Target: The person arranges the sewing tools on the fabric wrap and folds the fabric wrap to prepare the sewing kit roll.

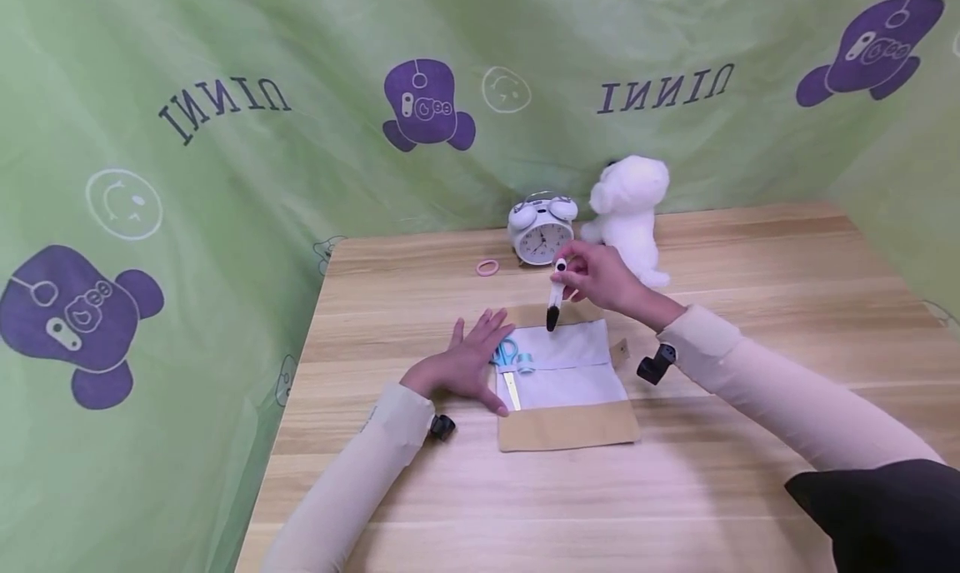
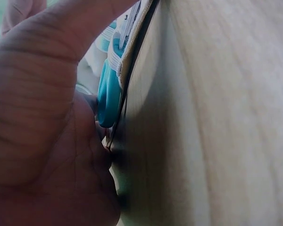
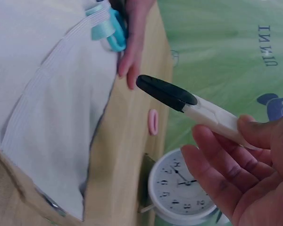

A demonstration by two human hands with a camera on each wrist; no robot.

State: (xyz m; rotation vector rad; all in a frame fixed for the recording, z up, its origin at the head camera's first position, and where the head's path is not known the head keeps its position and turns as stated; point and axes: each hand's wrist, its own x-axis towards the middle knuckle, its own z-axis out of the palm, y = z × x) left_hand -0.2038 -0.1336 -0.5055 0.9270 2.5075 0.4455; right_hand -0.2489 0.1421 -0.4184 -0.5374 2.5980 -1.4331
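By far edge of pouch (image 1: 567,429), R hand (image 1: 600,278) pinches marker (image 1: 556,296), black end twd pouch; L hand (image 1: 467,363) splayed, L side.

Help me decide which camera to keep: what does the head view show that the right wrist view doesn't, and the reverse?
Head only: the white plush toy and the scissors' silver blade.

Right wrist only: the palm side of the right hand.

Both: the right hand holding the pen-like tool, the left hand, the scissors' blue handles, the fabric case, the alarm clock and the pink ring.
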